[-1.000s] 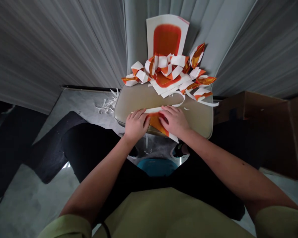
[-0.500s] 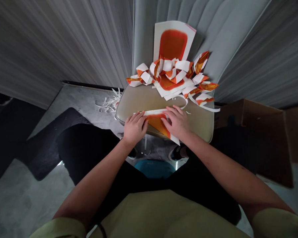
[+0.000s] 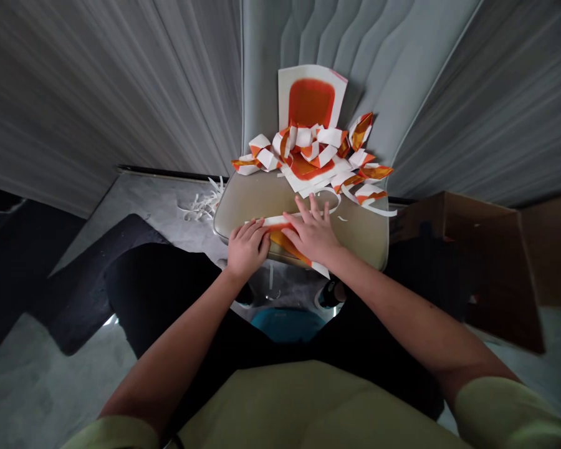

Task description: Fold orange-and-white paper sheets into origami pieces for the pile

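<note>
A sheet of joss paper (image 3: pixel 287 241), white-edged with an orange and gold middle, lies folded on the chair seat's near edge, one white corner sticking out over it. My left hand (image 3: pixel 247 251) holds its left end, fingers close together on top and the thumb at the near side. My right hand (image 3: pixel 312 232) lies flat on its right part with the fingers spread. Just beyond are folded joss paper pieces (image 3: pixel 327 156) in a heap, resting on flat sheets (image 3: pixel 303 184). A curled white paper strip (image 3: pixel 383 212) lies by them.
The padded grey chair seat (image 3: pixel 359 234) carries everything; an upright joss paper sheet (image 3: pixel 312 100) leans on its backrest (image 3: pixel 378 68). White paper shreds (image 3: pixel 203 202) lie on the floor at left. A cardboard box (image 3: pixel 490 268) stands at right. Grey curtains (image 3: pixel 177 81) hang behind.
My right hand has slid left along the folded paper, and its fingers have spread and straightened. My left hand stays at the left end. The view has shifted slightly.
</note>
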The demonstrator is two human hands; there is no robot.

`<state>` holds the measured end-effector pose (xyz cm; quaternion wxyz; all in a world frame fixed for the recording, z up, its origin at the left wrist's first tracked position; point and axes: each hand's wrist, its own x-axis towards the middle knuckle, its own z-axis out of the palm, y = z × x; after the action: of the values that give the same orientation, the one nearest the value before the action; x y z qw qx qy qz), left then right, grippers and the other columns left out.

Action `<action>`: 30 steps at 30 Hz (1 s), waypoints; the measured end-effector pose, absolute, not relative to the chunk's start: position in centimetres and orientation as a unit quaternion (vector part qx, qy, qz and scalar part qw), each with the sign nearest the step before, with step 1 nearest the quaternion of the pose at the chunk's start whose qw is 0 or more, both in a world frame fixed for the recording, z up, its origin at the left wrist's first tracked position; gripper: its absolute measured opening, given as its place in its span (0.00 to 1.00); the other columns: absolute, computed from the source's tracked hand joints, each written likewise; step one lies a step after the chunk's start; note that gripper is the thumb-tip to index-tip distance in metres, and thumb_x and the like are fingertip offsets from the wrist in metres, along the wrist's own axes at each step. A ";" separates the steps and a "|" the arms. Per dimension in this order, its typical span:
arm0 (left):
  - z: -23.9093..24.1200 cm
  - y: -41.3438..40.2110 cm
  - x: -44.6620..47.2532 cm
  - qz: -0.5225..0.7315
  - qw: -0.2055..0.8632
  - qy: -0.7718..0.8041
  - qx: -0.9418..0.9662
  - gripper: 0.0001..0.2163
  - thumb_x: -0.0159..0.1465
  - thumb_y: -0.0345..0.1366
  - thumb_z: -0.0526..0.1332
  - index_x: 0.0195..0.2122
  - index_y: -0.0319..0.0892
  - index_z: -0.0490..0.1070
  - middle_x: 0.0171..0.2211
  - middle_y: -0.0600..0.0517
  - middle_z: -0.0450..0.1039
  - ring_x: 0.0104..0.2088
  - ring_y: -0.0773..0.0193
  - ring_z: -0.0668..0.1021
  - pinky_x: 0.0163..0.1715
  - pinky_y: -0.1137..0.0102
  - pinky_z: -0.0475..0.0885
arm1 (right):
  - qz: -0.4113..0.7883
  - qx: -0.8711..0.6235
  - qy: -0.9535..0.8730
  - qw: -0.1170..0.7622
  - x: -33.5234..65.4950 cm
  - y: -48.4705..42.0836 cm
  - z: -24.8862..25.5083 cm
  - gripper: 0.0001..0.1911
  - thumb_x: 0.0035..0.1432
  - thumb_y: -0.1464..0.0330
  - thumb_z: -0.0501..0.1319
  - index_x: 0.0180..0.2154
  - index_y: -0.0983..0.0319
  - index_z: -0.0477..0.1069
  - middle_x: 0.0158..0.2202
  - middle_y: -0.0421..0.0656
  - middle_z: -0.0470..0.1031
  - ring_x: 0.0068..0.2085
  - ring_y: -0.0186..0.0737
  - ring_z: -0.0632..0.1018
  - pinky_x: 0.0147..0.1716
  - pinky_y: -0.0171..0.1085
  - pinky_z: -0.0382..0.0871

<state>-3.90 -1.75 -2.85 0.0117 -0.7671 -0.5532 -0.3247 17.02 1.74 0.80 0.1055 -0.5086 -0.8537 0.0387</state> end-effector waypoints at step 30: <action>-1.4 -0.4 -7.1 -0.330 0.044 -0.616 -0.714 0.11 0.69 0.41 0.61 0.46 0.46 0.80 0.44 0.47 0.82 0.46 0.50 0.81 0.50 0.55 0.72 | 0.067 -0.588 -0.797 0.120 21.2 1.7 0.0 0.29 0.70 0.54 0.57 0.66 0.57 0.69 0.76 0.55 0.52 0.75 0.75 0.47 0.67 0.79 0.42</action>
<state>-7.15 -0.38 -1.36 0.0444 -0.7136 -0.6162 -0.3304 21.17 1.72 0.04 0.1205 -0.5881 -0.7969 0.0673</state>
